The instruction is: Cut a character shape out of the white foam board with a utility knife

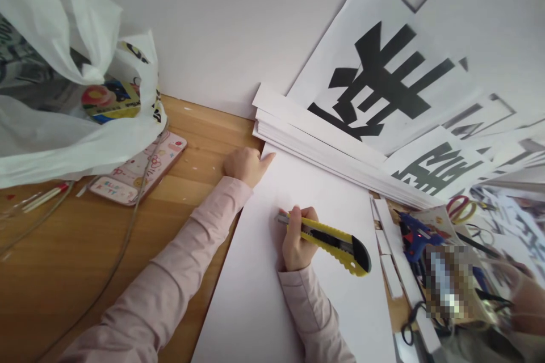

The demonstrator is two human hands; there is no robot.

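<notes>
A large white board (247, 278) lies flat on the wooden table. My left hand (249, 164) is closed at its far left edge, thumb on top and fingers curled at the side. My right hand (298, 241) is closed around a yellow and black utility knife (336, 241). The knife's metal tip points left, over the board's surface; whether it touches cannot be made out. Beyond the board's far edge lies a stack of long white strips (315, 142). White sheets printed with bold black characters (383, 79) lean behind the stack.
At left a white plastic bag (136, 125) stands by a pink patterned phone (145, 170) and a thin cable (123, 252). To the right are narrow white offcuts (392, 275), a blue glue gun (419, 235) and red-and-yellow-handled scissors (462, 210). Another person's arm (528, 300) shows at far right.
</notes>
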